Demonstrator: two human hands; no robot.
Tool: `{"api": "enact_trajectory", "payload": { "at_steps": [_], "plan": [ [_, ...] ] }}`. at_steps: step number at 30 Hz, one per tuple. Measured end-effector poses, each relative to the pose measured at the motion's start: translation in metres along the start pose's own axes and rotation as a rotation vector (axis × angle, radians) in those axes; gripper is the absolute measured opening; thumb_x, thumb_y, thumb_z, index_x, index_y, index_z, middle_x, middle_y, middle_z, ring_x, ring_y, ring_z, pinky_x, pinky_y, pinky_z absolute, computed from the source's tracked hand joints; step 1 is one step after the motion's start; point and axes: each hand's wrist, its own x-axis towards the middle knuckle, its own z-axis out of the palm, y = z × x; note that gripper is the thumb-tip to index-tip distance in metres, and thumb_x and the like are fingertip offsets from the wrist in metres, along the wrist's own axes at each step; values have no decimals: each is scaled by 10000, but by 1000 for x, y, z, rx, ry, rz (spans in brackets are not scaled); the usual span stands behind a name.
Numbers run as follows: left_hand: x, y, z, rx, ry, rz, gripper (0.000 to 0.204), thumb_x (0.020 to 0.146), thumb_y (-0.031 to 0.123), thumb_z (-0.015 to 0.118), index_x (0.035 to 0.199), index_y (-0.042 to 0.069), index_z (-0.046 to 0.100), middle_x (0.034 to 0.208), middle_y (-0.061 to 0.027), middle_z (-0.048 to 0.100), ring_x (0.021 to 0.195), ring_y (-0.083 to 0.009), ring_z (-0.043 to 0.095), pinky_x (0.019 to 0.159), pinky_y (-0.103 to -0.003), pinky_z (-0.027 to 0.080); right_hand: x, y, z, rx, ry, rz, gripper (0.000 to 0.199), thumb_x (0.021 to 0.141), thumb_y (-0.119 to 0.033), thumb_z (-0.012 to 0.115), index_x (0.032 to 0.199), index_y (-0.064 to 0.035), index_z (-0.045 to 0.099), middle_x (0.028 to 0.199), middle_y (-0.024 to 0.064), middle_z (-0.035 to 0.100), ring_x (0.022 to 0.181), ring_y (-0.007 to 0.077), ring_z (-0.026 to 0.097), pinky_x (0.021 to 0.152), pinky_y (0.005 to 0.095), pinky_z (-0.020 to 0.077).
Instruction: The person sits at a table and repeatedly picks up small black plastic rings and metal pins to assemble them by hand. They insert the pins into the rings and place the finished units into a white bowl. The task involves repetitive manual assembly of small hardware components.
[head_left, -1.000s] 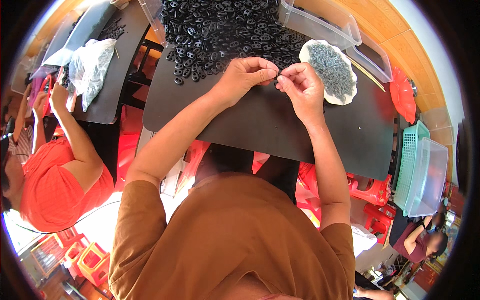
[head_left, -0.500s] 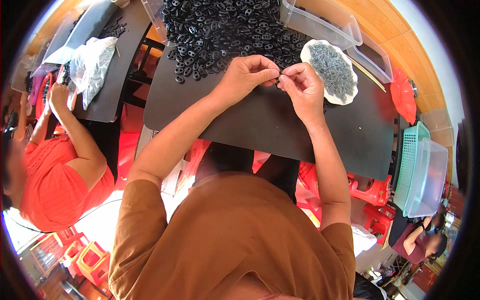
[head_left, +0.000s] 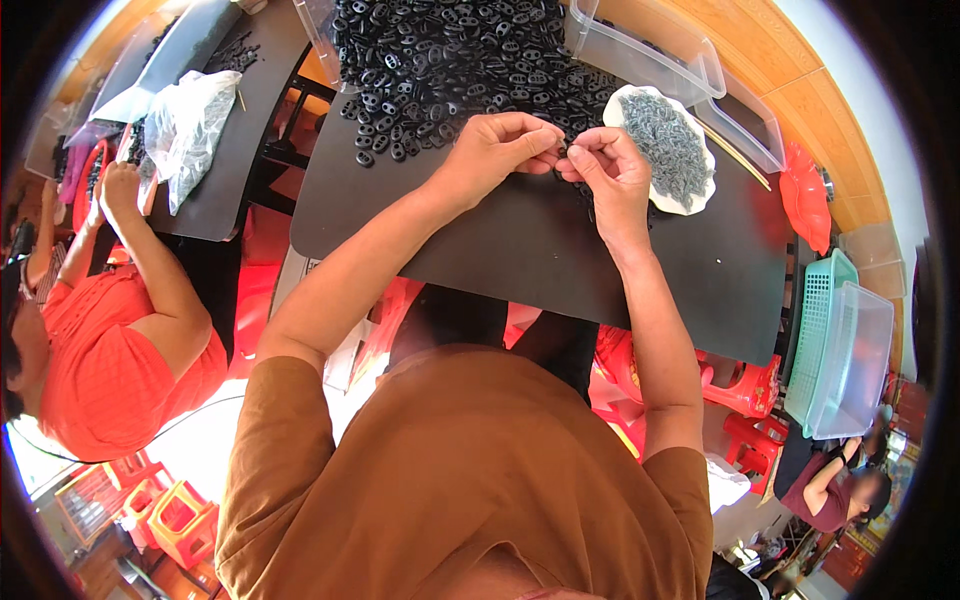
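Note:
Both of my hands meet over the dark table, just below a large pile of black oval pieces with two holes (head_left: 440,60). My left hand (head_left: 497,152) is closed in a pinch, its fingertips at a small black piece (head_left: 562,150). Close beside it, my right hand (head_left: 615,178) has thumb and forefinger pressed together near the same piece; whatever lies between them is too small to make out. Just right of that hand stands a white scalloped plate (head_left: 684,207) heaped with tiny thin grey translucent pieces (head_left: 662,145).
Clear plastic bins (head_left: 650,60) and thin sticks (head_left: 738,155) lie behind the plate. A red scalloped dish (head_left: 803,200) and a green basket (head_left: 815,330) are at the right. On the left, a co-worker in red (head_left: 130,350) sits by a table (head_left: 215,215) with a plastic bag (head_left: 190,130).
My fingers have shifted slightly around the small black piece, and the gap between my two hands has widened a little. The pile and plate stay as they were.

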Motion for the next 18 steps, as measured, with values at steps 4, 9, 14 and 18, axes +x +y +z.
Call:
{"api": "enact_trajectory", "payload": {
  "at_steps": [4,9,14,18],
  "plan": [
    [-1,7,0,26,14,2,215,948,189,658,1055,4,678,947,-57,698,821,-116,676,780,-255,561,1,3,-1,-38,-18,-7,71,917,-9,637,957,-10,579,883,58,653,769,141,687,684,247,555],
    [-1,2,1,223,19,32,173,949,154,646,1005,-6,679,911,-66,700,767,-111,670,735,-252,564,-1,5,0,-49,-31,7,56,916,-2,630,942,-6,581,871,54,653,761,133,679,684,243,551],
    [-1,-4,2,277,6,30,166,955,139,629,979,-20,673,886,-63,701,787,-111,675,741,-247,562,-5,9,0,-81,-37,30,48,913,3,629,919,-6,583,872,52,653,745,123,666,690,243,550],
    [-6,0,2,201,18,63,171,961,130,617,1020,-22,669,925,-79,699,824,-124,678,762,-260,561,-4,7,2,-53,-4,14,66,920,-9,634,982,0,613,871,50,660,774,131,679,722,254,565]
  ]
}}
